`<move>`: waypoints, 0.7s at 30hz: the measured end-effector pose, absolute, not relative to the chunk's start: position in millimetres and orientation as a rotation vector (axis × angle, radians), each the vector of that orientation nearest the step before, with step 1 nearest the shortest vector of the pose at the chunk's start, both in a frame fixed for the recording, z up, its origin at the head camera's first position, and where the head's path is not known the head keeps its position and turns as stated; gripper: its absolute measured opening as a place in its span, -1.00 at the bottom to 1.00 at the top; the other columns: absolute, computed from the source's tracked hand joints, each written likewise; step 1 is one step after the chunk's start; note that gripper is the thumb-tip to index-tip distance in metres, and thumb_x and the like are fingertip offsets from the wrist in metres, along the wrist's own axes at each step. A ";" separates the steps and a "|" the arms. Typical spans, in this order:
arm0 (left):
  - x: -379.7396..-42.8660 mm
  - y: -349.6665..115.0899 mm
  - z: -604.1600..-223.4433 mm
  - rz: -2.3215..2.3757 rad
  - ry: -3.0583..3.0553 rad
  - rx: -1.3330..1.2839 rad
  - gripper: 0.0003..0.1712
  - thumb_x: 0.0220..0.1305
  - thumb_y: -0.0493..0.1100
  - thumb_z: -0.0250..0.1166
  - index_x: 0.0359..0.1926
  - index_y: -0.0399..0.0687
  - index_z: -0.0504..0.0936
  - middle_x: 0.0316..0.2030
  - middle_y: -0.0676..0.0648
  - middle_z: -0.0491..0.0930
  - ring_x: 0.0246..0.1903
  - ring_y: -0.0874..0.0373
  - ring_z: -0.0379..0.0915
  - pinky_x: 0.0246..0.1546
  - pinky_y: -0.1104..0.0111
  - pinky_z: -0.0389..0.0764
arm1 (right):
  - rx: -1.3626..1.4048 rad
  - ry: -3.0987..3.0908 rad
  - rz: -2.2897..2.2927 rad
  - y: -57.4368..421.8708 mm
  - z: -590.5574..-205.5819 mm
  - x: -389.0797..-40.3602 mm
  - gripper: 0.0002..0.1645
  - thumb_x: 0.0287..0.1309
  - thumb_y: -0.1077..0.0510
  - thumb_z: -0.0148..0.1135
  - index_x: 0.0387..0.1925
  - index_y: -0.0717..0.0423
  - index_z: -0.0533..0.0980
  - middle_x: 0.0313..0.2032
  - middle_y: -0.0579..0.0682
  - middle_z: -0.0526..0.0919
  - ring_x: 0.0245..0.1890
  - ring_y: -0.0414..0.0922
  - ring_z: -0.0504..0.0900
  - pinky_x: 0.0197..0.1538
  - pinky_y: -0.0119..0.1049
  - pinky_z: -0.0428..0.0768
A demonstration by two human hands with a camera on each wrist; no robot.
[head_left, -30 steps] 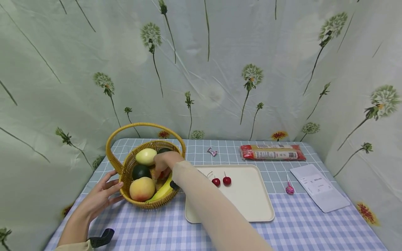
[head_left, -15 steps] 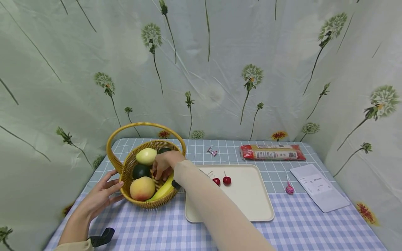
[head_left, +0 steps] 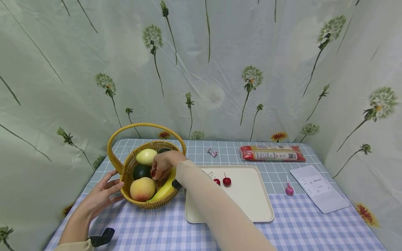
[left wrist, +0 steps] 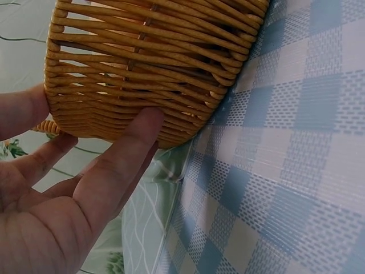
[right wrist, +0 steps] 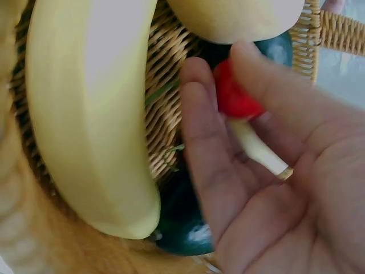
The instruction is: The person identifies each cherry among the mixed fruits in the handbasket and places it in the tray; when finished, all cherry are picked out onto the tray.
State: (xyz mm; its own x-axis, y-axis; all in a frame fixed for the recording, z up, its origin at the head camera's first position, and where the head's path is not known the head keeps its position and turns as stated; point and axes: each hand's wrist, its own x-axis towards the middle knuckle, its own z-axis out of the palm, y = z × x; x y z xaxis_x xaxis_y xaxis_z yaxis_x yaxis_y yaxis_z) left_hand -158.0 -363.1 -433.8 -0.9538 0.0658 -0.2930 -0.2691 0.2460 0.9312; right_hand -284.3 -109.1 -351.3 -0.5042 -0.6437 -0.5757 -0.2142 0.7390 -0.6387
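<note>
A yellow wicker basket point(head_left: 150, 205) with a tall handle stands at the left of the table. My left hand point(head_left: 102, 191) touches its outer left side with spread, fairly straight fingers, seen close in the left wrist view against the basket wall point(left wrist: 142, 63). Inside the basket, my right hand point(head_left: 165, 163) pinches a red cherry point(right wrist: 232, 94) between thumb and fingers; its pale stem points toward the palm. Around it lie a banana point(right wrist: 85, 114), a peach point(head_left: 142, 189), a pale yellow-green fruit point(head_left: 146, 157) and dark green fruits point(head_left: 141, 172).
A cream tray point(head_left: 251, 209) holds cherries point(head_left: 226, 181), partly behind the right sleeve point(head_left: 213, 205). Behind it lie a wrapped candy point(head_left: 212, 152) and a red-and-clear packet point(head_left: 273, 153). A pink lollipop point(head_left: 289, 190) and a grey-white pouch point(head_left: 318, 188) are at the right.
My right hand has shifted slightly left within the basket, carrying the cherry toward the dark green fruit. The left hand stays in place against the basket.
</note>
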 end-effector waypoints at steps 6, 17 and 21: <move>-157.8 -362.7 -433.1 1.774 2.246 -0.172 -0.03 0.68 -0.06 0.17 0.73 -0.05 -0.29 0.52 -0.44 0.13 0.14 0.31 0.50 0.22 0.09 0.75 | -0.631 2.140 -0.595 -111.1 -351.8 -284.5 -0.64 0.46 0.22 0.36 0.22 0.17 0.61 -0.19 -0.04 0.70 0.04 0.00 0.84 0.00 -0.35 0.81; -160.6 -363.4 -432.0 1.755 2.224 -0.217 -0.01 0.69 -0.03 0.14 0.74 -0.06 -0.34 0.57 -0.47 0.04 0.32 0.07 0.41 0.28 0.02 0.71 | -0.836 2.035 -0.696 -102.5 -355.2 -284.2 -0.72 0.49 0.32 0.27 0.16 0.21 0.64 -0.17 -0.05 0.60 -0.27 -0.14 0.66 0.04 -0.25 0.78; -161.0 -363.6 -432.1 1.757 2.224 -0.222 -0.02 0.69 -0.03 0.15 0.73 -0.05 -0.33 0.57 -0.46 0.06 0.27 0.15 0.44 0.29 0.01 0.71 | -0.886 2.006 -0.743 -99.0 -356.0 -284.3 -0.76 0.46 0.34 0.29 0.10 0.24 0.64 -0.19 -0.03 0.63 -0.27 -0.15 0.63 0.10 -0.19 0.77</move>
